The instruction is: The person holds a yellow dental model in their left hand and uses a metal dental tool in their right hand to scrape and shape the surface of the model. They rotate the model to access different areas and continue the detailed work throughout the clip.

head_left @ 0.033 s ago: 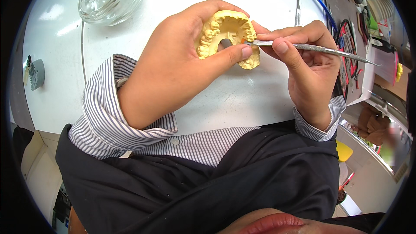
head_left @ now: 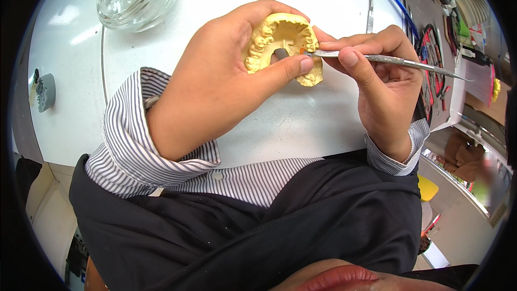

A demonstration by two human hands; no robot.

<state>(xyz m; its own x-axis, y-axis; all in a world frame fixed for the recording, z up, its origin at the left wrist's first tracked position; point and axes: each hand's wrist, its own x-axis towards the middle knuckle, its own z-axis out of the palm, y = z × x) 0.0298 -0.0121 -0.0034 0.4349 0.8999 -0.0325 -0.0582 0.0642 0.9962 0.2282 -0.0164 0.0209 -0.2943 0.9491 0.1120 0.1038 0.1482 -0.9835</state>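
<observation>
My left hand [head_left: 215, 70] grips a yellow plaster dental cast [head_left: 285, 23], its fingers around the back and its thumb across the front. Rows of moulded teeth line the arch. A dark grey piece [head_left: 280, 53] shows inside the arch beside the thumb. At a break in the right tooth row sits a small orange patch [head_left: 302, 50] with a grey-blue bit by it. Pinched in my right hand [head_left: 385, 73] is a slim double-ended metal dental carver [head_left: 398, 60]. Its flat end touches or nearly touches that break; the thin hooked end points right.
A glass spirit lamp [head_left: 137, 2] stands at the far left of the white table [head_left: 70, 108]. A scalpel [head_left: 370, 13] lies beyond my right hand. A grey-blue cast [head_left: 46, 92] rests at the left edge. Red-handled tools [head_left: 431, 70] lie at the right.
</observation>
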